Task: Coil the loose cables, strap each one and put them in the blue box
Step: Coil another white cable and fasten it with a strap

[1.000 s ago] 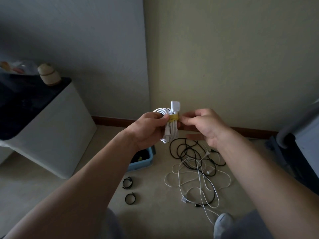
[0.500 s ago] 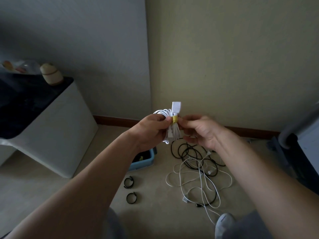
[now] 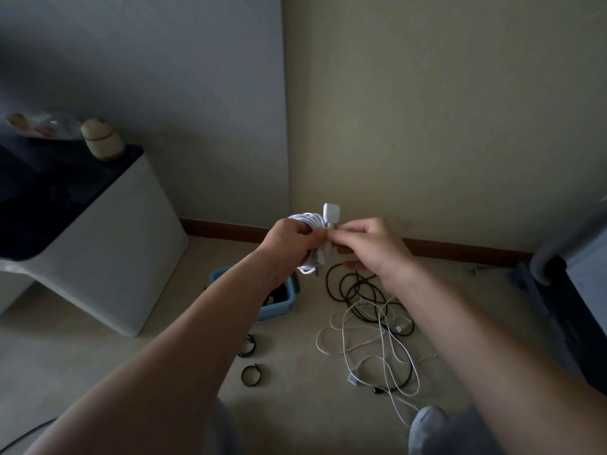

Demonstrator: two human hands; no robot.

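From my feed I see both hands raised in front of the corner where the two walls meet, well above the floor. My left hand (image 3: pixel 289 244) has its fingers curled round the coiled white cable (image 3: pixel 308 219), gripping the bundle across its middle; loops stick out above the knuckles and more hang below the hand. A white plug (image 3: pixel 330 212) stands up from the top of the coil, just beside the fingertips of both hands. My right hand (image 3: pixel 374 247) meets the left at the coil's right side, thumb and forefinger pinching the yellow strap (image 3: pixel 329 228) that wraps the bundle. Only a sliver of the strap shows between the fingers, so I cannot tell whether it is fastened.

The blue box (image 3: pixel 286 307) sits on the floor below the left wrist, largely hidden by the forearm; something dark lies inside. To its right, under the right hand, a loose black cable (image 3: pixel 353 287) and a loose white cable (image 3: pixel 368 343) lie tangled together on the floor, the white one trailing toward my knee. Two black strap rings rest near the box's front: one (image 3: pixel 247 349) half hidden by my left forearm, the other (image 3: pixel 251 376) just in front of it. A white cabinet (image 3: pixel 108 257) with a dark top stands at the left, with a small jar (image 3: pixel 102 139) on it.
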